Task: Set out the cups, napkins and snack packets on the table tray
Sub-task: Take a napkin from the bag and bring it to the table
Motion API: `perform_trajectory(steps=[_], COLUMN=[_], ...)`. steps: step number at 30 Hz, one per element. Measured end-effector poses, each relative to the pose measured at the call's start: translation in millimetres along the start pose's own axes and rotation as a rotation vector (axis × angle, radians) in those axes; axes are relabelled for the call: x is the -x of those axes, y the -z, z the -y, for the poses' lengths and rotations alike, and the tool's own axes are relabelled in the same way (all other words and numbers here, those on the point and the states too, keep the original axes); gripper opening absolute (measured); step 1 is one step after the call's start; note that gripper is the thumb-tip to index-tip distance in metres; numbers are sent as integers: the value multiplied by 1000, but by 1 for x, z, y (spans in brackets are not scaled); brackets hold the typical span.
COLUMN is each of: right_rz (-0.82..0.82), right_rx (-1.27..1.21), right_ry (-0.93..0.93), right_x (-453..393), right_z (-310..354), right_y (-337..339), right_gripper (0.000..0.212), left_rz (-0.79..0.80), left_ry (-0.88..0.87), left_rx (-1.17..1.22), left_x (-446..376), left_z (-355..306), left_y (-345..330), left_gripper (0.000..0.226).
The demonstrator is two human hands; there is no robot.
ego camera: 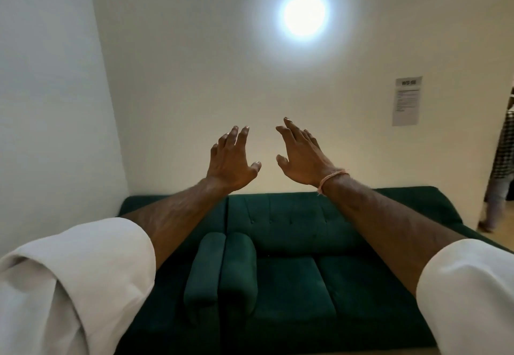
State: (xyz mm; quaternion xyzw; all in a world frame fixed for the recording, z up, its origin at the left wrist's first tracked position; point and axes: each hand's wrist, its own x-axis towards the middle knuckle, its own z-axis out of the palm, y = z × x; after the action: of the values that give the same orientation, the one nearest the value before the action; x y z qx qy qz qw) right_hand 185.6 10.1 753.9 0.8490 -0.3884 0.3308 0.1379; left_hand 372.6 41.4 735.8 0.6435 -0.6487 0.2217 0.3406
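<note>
My left hand (232, 161) and my right hand (303, 157) are both raised in front of me at about the same height, palms facing each other a short gap apart, against the pale wall. Fingers of both are spread and neither holds anything. A thin thread band circles my right wrist. White sleeves are rolled up on both forearms. No cups, napkins, snack packets, tray or table appear in the head view.
A dark green sofa (292, 271) stands against the wall below my arms, with a second green seat's armrest (205, 271) beside it. A wall lamp (304, 13) glares above. A paper notice (406, 101) hangs at right, and a person (500, 176) walks at the far right edge.
</note>
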Motion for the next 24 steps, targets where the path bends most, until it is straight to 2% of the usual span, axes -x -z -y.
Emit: perform_trajectory(steps=[11,18,24], right_rz=[88,212,364], right_rx=[38,51,72], right_ry=[-206,-371,-513], right_x=[87,182,288], right_z=[-107,-212,-304], right_y=[16,0,-35], right_gripper=[70,66,66], left_rz=[139,292,503], left_ry=[-82,-92,-79], left_rx=[119,198,247], left_x=[22,69,127], left_z=[-104,-187,-264], left_y=[-75,-171,-278], left_gripper=[91,89,90])
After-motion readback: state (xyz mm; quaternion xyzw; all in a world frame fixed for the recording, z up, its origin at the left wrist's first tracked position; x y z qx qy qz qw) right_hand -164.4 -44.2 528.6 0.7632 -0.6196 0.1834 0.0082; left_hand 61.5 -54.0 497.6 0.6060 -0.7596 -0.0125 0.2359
